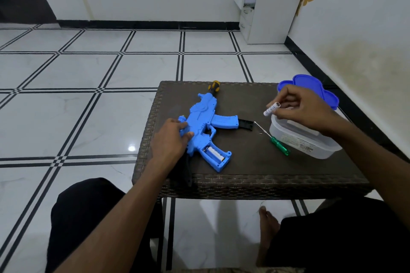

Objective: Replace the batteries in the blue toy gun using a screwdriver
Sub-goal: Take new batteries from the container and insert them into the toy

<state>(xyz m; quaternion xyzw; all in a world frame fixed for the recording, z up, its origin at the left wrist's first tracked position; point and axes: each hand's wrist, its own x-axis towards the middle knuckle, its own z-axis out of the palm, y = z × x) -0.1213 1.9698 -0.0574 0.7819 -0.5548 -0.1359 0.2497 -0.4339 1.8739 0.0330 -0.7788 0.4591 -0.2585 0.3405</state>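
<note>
The blue toy gun (206,122) lies flat on the dark woven table (244,166). Its grip compartment is uncovered, with a white battery (214,153) lying inside. My left hand (172,139) grips the gun's rear body, thumb on top. My right hand (299,106) pinches a second white battery (271,109) above a clear plastic tub (297,139). A green-handled screwdriver (276,141) lies on the table between the gun and the tub. The black compartment cover (245,124) rests by the gun's magazine, and a tiny screw (261,133) lies near it.
A yellow-and-black screwdriver handle (214,87) pokes out behind the gun's muzzle end. The tub's blue lid (310,91) leans behind the tub. My knees sit below the table's front edge. A white drawer cabinet (266,2) stands at the far wall.
</note>
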